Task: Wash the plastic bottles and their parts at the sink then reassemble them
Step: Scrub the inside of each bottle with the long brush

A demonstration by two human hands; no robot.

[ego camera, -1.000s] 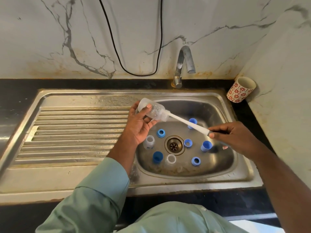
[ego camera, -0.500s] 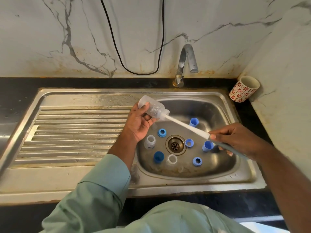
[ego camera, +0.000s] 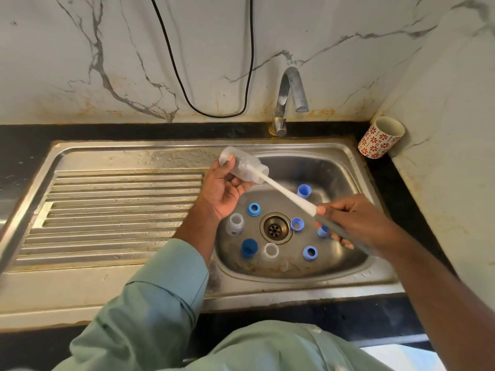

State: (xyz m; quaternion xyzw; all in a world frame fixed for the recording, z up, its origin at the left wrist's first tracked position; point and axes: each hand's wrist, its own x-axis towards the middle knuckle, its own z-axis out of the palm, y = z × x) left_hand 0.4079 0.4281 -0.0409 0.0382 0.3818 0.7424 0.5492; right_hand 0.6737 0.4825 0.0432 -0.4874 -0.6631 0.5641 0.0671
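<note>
One clear bottle [ego camera: 242, 167] is held tilted above the left rim of the sink basin [ego camera: 348, 266], the left hand [ego camera: 222, 191] wrapped round its body with fingers curled; its mouth is turned toward the drain [ego camera: 275, 227], probably so the brush [ego camera: 289, 198] can enter straight. The brush handle is pinched by the right hand [ego camera: 353, 223], right of the drain, its head hidden inside the bottle. Several loose parts are left around the drain: blue rings and caps [ego camera: 253, 209], a second small bottle [ego camera: 235, 223] and a clear ring [ego camera: 271, 250]. They seem kept in the basin awaiting washing. No water is seen running from the tap [ego camera: 290, 95] behind the drain.
</note>
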